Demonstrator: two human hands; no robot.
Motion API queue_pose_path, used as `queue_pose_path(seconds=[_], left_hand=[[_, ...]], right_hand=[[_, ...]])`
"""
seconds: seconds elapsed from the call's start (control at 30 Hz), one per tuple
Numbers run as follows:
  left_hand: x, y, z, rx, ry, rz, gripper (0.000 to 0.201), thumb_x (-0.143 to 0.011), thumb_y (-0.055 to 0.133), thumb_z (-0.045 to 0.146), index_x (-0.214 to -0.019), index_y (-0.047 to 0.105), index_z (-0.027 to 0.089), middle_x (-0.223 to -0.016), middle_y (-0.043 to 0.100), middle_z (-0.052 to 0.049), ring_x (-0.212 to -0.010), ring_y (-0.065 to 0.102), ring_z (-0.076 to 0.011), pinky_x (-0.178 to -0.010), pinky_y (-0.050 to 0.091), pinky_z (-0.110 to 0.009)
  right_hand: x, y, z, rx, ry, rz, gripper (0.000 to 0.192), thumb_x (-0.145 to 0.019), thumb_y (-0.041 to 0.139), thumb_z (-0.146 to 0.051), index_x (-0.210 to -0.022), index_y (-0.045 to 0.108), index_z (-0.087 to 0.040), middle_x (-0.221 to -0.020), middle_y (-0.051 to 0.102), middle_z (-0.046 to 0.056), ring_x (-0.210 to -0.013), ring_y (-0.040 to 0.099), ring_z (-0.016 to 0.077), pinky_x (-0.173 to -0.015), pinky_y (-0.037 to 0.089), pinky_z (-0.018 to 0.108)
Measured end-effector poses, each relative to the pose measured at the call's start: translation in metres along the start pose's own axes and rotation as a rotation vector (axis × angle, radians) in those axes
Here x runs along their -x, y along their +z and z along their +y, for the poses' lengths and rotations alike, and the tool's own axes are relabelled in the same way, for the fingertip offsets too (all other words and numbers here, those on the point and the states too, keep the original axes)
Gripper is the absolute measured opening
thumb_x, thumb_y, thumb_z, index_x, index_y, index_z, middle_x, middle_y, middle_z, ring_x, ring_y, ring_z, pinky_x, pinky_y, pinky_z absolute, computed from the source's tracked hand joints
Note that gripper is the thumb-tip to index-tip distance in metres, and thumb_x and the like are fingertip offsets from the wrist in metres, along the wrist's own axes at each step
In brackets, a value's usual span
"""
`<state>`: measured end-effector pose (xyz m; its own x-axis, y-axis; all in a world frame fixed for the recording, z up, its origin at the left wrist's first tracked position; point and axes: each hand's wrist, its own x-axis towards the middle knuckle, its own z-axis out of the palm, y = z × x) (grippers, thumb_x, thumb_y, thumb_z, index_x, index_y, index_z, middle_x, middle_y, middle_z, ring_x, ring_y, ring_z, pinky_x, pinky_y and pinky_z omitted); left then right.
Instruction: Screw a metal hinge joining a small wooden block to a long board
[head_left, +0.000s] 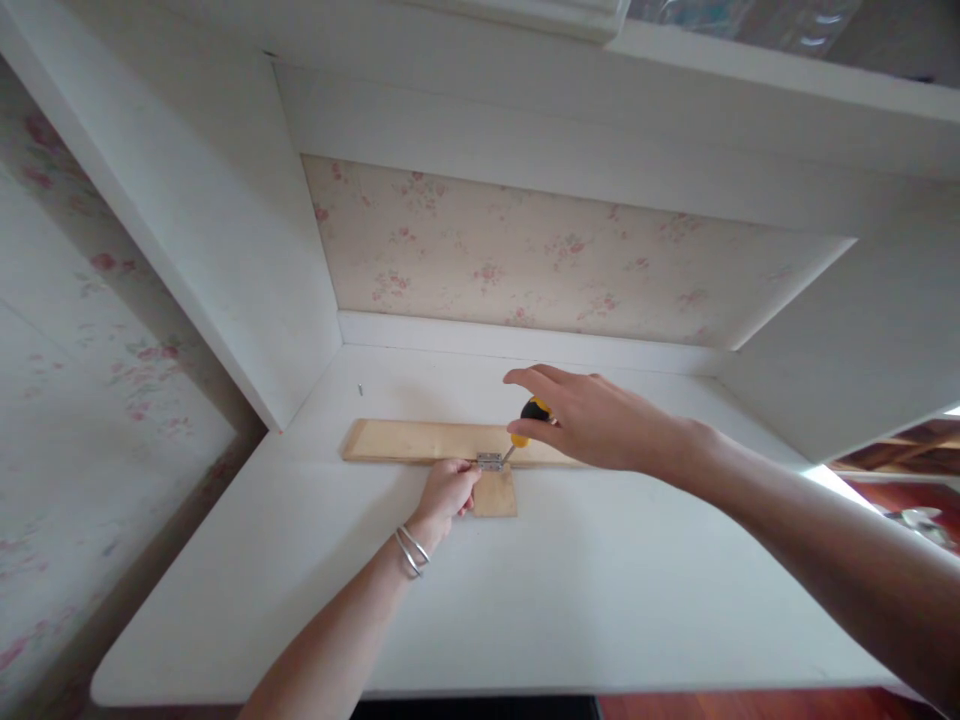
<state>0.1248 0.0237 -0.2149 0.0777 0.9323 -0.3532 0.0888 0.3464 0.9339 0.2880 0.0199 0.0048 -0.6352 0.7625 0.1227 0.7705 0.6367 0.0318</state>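
In the head view, a long light wooden board [420,440] lies across the white desk. A small square wooden piece [496,496] sits against its near edge. A silver metal hinge [490,461] spans the joint between the two. My left hand [448,490], with two silver bangles at the wrist, pinches the small wooden piece beside the hinge's left end. My right hand [585,415] holds a yellow and black screwdriver [534,410] by its handle, the forefinger stretched past it. The screwdriver's shaft slants down to the hinge's right end; its exact contact is too small to tell.
A small screw [360,389] lies on the white desk [300,600] behind the board. White side panels [210,200] flank the desk, and a shelf [600,110] overhangs it. Floral wallpaper [487,250] covers the wall behind. The desk's front edge runs along the bottom.
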Motion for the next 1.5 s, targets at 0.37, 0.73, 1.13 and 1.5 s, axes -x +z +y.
queue_pose_path(seconds=[0.37,0.73,1.13,1.5], left_hand=[[0.001,-0.004,0.005,0.019,-0.048,0.006,0.016,-0.072,0.055,0.03,-0.069,0.057,0.015,-0.037,0.039,0.007,-0.031,0.033,-0.006,-0.032,0.017,-0.019],[0.006,-0.005,0.011,0.026,-0.052,-0.005,0.016,-0.073,0.055,0.029,-0.068,0.058,0.014,-0.034,0.035,0.007,-0.029,0.029,-0.0066,-0.032,0.016,-0.02],[0.009,-0.006,0.017,0.016,-0.078,0.014,0.016,-0.071,0.056,0.027,-0.061,0.05,0.016,-0.038,0.033,0.008,-0.03,0.029,-0.0058,-0.031,0.014,-0.02],[0.006,-0.006,0.013,0.022,-0.067,-0.001,0.013,-0.071,0.054,0.027,-0.072,0.058,0.014,-0.039,0.033,0.008,-0.03,0.028,-0.0059,-0.032,0.014,-0.02]], right_hand=[[-0.045,-0.021,0.012,-0.286,0.027,-0.448,0.035,-0.081,0.052,-0.042,-0.11,0.054,-0.023,-0.095,0.066,0.004,-0.058,0.062,0.0126,-0.053,0.042,0.025],[-0.069,-0.038,0.012,-0.089,0.171,-0.588,0.053,-0.076,0.051,-0.059,-0.115,0.055,-0.023,-0.079,0.07,0.005,-0.063,0.062,0.0173,-0.056,0.038,0.028],[-0.076,-0.022,0.017,-0.067,0.064,-0.504,0.05,-0.072,0.059,-0.046,-0.116,0.053,-0.023,-0.077,0.069,0.003,-0.059,0.06,0.0154,-0.054,0.036,0.026],[-0.074,-0.024,0.022,-0.103,0.088,-0.496,0.047,-0.075,0.056,-0.045,-0.116,0.054,-0.023,-0.071,0.068,0.002,-0.06,0.06,0.0159,-0.055,0.035,0.026]])
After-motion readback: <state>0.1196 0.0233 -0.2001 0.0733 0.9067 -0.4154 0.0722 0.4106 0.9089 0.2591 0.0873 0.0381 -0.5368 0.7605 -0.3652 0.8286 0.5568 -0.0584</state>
